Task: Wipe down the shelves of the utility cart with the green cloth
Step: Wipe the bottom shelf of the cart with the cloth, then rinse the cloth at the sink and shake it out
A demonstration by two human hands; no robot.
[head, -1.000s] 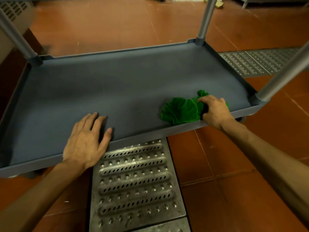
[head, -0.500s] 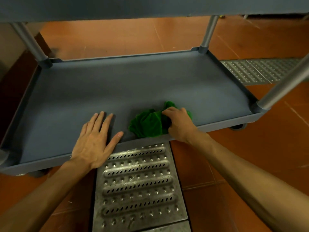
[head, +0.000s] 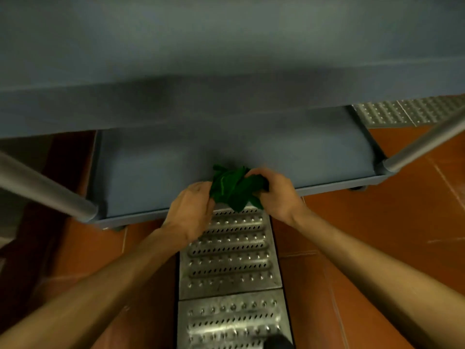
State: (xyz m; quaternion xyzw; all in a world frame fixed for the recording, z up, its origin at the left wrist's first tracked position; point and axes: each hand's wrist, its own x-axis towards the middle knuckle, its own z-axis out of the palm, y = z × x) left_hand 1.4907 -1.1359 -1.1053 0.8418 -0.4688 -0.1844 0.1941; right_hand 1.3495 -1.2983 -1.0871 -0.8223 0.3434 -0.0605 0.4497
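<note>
Both hands hold the bunched green cloth (head: 235,188) over the front edge of the cart's lower shelf (head: 156,177). The left hand (head: 190,214) pinches its left side with fingers closed on the fabric, and the right hand (head: 275,193) has its grip clamped on the right side. An upper shelf (head: 226,59) (blurred) fills the top of the view, above a metal floor grate (head: 230,255) set in orange tiles

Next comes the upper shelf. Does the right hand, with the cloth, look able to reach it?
Probably yes: the upper shelf lies open just above the right hand and cloth, with nothing between.
</note>
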